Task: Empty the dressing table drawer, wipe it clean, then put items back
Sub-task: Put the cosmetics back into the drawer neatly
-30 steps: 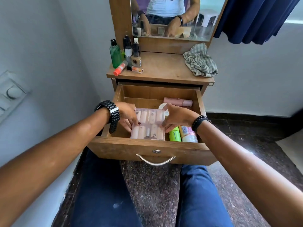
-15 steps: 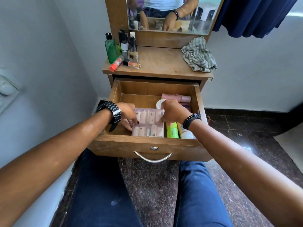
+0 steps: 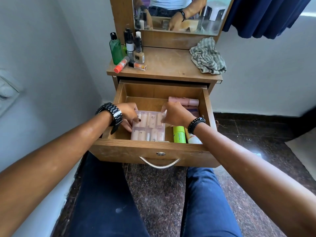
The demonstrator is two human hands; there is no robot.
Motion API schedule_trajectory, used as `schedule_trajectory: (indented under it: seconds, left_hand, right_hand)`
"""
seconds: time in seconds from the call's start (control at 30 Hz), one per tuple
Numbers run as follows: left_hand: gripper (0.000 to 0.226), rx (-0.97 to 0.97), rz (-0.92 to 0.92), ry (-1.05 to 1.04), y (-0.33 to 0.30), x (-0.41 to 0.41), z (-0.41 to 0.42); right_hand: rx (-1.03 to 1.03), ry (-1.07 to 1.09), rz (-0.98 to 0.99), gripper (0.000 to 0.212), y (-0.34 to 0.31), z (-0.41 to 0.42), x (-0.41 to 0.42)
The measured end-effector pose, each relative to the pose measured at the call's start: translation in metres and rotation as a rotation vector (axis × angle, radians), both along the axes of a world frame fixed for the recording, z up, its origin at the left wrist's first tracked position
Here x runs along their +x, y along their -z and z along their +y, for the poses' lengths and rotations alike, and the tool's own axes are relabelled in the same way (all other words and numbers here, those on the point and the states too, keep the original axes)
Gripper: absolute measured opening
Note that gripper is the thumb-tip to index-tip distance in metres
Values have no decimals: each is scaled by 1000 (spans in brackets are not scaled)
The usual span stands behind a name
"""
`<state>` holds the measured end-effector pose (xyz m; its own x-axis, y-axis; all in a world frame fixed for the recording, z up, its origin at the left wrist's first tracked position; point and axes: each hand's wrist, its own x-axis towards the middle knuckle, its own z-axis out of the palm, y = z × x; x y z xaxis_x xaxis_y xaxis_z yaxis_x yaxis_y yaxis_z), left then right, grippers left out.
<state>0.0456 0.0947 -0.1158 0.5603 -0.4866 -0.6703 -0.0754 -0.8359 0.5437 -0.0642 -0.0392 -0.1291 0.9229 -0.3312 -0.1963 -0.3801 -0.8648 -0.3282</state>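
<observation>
The wooden drawer [image 3: 153,151] of the dressing table stands pulled out. Inside it a clear pink case [image 3: 148,127] of small beige bottles sits at the front middle. My left hand [image 3: 127,113] grips the case's left edge and my right hand [image 3: 176,114] grips its far right corner. To the right of the case lie a lime green tube [image 3: 179,135] and a white bottle [image 3: 194,139]. A pink tube [image 3: 185,101] rests at the drawer's back right. A striped grey cloth [image 3: 206,57] is bunched on the tabletop's right side.
Several bottles stand on the tabletop's left, among them a green bottle [image 3: 116,48] and a fallen orange-capped tube [image 3: 121,64]. A mirror [image 3: 179,14] rises behind. A wall lies close on the left, a dark curtain [image 3: 266,16] hangs upper right, and my knees are below the drawer.
Both hands have stayed on the pink case and its far edge looks slightly raised. The view has shifted a little closer to the drawer.
</observation>
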Motion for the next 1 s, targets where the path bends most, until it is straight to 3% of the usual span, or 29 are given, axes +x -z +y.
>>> schedule_trajectory:
  seconds: [0.07, 0.37, 0.63, 0.83, 1.0]
  left_hand:
    - [7, 15, -12, 3, -2, 1, 2]
    - [37, 148, -292, 193, 4, -13, -3]
    - [42, 26, -213, 130, 11, -16, -4]
    - [41, 4, -194, 130, 16, -15, -8]
    - [42, -17, -176, 110, 18, -14, -8]
  right_hand:
    - [0, -16, 3, 29, 2, 4, 4]
    - [53, -99, 196, 38, 8, 9, 1]
    - [-91, -121, 245, 38, 6, -2, 5]
    - [96, -80, 175, 39, -1, -23, -1]
    - [86, -84, 138, 33, 8, -27, -1]
